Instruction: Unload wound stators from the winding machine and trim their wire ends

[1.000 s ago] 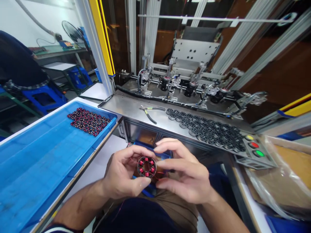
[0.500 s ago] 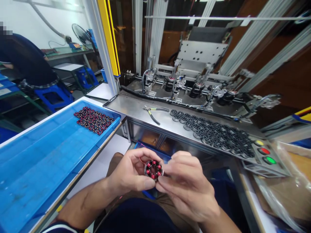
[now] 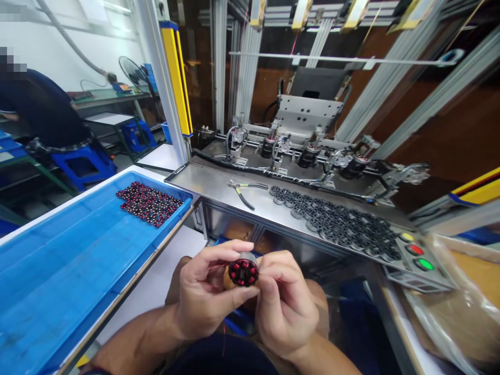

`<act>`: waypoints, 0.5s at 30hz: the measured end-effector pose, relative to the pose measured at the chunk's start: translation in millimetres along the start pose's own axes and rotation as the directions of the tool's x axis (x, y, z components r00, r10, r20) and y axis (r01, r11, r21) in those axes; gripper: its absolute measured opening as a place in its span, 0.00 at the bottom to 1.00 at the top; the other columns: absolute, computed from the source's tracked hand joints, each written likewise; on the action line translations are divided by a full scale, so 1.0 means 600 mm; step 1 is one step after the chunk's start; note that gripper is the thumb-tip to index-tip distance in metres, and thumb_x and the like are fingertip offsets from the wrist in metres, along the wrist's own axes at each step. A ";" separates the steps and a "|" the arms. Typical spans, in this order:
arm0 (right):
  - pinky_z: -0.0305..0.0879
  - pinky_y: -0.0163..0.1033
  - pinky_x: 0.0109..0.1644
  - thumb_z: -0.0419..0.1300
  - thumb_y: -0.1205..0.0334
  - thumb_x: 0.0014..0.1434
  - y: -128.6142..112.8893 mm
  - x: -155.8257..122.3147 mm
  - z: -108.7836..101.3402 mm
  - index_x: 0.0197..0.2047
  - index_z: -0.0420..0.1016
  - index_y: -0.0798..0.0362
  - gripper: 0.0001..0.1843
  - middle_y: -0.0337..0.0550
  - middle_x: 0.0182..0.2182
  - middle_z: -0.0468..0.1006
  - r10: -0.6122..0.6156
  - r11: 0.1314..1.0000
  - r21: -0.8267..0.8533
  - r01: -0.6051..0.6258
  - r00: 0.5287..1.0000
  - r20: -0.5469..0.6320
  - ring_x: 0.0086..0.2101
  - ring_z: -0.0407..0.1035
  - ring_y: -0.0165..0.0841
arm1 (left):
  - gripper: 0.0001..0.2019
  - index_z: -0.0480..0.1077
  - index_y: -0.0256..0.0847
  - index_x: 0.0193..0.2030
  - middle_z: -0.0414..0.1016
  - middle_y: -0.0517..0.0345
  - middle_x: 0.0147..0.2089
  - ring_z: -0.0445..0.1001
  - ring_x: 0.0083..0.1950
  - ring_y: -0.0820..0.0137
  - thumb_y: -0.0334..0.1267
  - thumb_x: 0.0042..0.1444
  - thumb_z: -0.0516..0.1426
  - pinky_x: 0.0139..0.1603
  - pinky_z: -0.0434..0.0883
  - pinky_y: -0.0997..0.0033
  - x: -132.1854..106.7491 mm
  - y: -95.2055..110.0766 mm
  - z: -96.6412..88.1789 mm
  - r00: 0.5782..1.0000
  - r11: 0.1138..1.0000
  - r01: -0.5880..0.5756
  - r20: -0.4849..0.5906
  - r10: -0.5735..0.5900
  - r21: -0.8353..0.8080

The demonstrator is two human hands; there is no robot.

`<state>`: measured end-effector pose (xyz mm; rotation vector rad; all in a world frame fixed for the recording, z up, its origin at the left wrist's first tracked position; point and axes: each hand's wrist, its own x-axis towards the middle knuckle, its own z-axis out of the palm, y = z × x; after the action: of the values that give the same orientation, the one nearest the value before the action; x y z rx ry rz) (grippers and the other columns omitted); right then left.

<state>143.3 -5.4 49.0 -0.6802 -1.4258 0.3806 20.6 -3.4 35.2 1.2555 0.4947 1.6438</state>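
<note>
My left hand (image 3: 209,286) grips a small round motor stator (image 3: 244,272) by its rim, thumb below and fingers above. Red wire coils fill the slots of its ring, and its coil face is turned up toward me. At the stator's right edge, my right hand (image 3: 287,302) is closed in a pinch, thumb against forefinger. A thin red wire (image 3: 278,280) shows by those fingers; its far end is hidden. Another loose red wire (image 3: 224,338) hangs below my left hand.
A blue tray (image 3: 78,245) on the left holds many wound stators (image 3: 150,203). Cutting pliers (image 3: 242,194) and rows of black stator cores (image 3: 336,219) lie on the metal ledge (image 3: 207,182) before a winding machine (image 3: 308,120). Buttons (image 3: 416,249) sit right. A co-worker (image 3: 42,109) sits far left.
The stator has tilted in my left hand, so its outer side now shows. My right hand has turned and drawn its fingers into a pinch at the rim. The view has tipped upward.
</note>
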 end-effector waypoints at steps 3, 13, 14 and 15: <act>0.67 0.38 0.31 0.54 0.73 0.62 0.009 0.004 0.003 0.35 0.70 0.53 0.07 0.40 0.27 0.70 -0.018 1.000 0.016 0.017 0.999 0.039 0.29 0.67 0.31 | 0.29 0.72 0.48 0.51 0.77 0.55 0.56 0.80 0.50 0.70 0.23 0.44 0.70 0.51 0.76 0.76 0.006 0.008 -0.006 0.997 0.997 0.079 0.003 -0.079 0.017; 0.69 0.37 0.32 0.56 0.77 0.59 0.015 0.033 -0.019 0.37 0.71 0.53 0.10 0.41 0.28 0.73 -0.111 0.991 -0.045 0.126 0.962 0.250 0.30 0.69 0.32 | 0.21 0.66 0.39 0.54 0.76 0.55 0.33 0.77 0.32 0.71 0.47 0.59 0.61 0.32 0.73 0.74 0.014 0.014 -0.054 0.837 0.874 0.478 0.352 -0.420 -0.093; 0.69 0.37 0.32 0.56 0.78 0.58 0.013 0.034 -0.020 0.37 0.72 0.53 0.10 0.40 0.28 0.74 -0.110 0.989 -0.069 0.132 0.959 0.261 0.30 0.69 0.31 | 0.20 0.66 0.40 0.55 0.76 0.54 0.34 0.77 0.33 0.70 0.46 0.60 0.60 0.33 0.74 0.73 0.013 0.011 -0.054 0.842 0.873 0.473 0.350 -0.411 -0.114; 0.68 0.36 0.33 0.57 0.78 0.58 0.011 0.035 -0.020 0.36 0.72 0.54 0.10 0.40 0.27 0.74 -0.102 0.987 -0.095 0.131 0.959 0.263 0.30 0.69 0.30 | 0.20 0.66 0.40 0.56 0.77 0.53 0.35 0.78 0.34 0.69 0.46 0.61 0.60 0.33 0.75 0.73 0.013 0.008 -0.054 0.846 0.872 0.471 0.352 -0.401 -0.138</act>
<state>159.0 10.1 61.3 -0.6497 -1.7369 0.3058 -10.7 8.6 30.3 1.1093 0.3574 1.0543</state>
